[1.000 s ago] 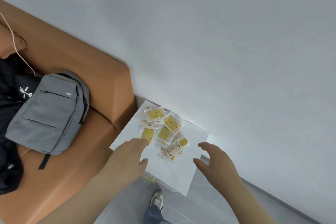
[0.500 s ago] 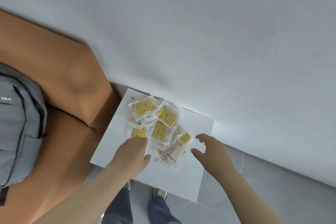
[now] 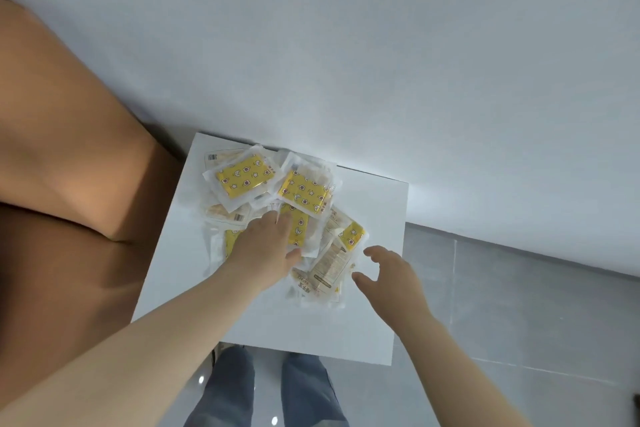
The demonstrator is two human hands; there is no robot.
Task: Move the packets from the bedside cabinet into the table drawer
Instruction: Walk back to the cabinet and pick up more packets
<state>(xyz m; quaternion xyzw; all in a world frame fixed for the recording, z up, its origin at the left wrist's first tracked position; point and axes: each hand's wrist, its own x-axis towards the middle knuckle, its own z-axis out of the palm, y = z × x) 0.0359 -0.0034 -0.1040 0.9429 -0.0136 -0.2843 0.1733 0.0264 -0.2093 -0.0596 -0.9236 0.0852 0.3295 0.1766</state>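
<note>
Both grips wide, the left hand (image 3: 265, 250) presses flat on the packets (image 3: 242, 180) heaped on the bedside cabinet (image 3: 375, 218) while the right hand (image 3: 393, 276) cups beside them, seemingly to gather them

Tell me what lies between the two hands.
In the head view, pale packets at the pile's near edge lie between the left hand and the right hand, on the white cabinet top.

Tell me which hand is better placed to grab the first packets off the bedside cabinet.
Left, probably. The left hand rests on the middle of the packets, fingers over a yellow one. The right hand hovers open by their right edge, apparently touching nothing.
</note>
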